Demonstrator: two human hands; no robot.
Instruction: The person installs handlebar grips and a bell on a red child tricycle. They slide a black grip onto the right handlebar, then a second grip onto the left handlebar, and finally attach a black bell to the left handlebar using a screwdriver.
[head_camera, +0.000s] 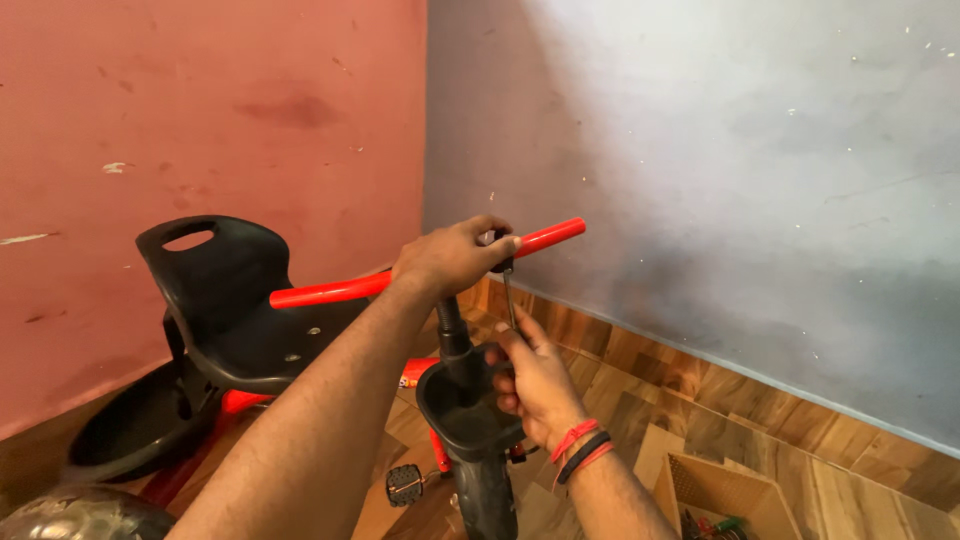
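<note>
Place: a room corner in a home, it seems; plain and unfurnished
Walls: a painted red wall (200, 110) meets a grey-blue wall (720, 150); both scuffed and stained
Floor: wood-pattern flooring (640, 390) with matching skirting
Contents: a child's tricycle (250, 320), red frame, black seat; an open cardboard box (720, 490) holding tools

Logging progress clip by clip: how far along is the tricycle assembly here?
Done: the black seat, front wheel, a pedal and the red handlebar are mounted. In hand: the left hand grips the handlebar at the stem, while the right hand holds a thin tool upright beneath the clamp. Left: the handlebar ends show bare, without grips; how tight the clamp is can't be told.
</note>
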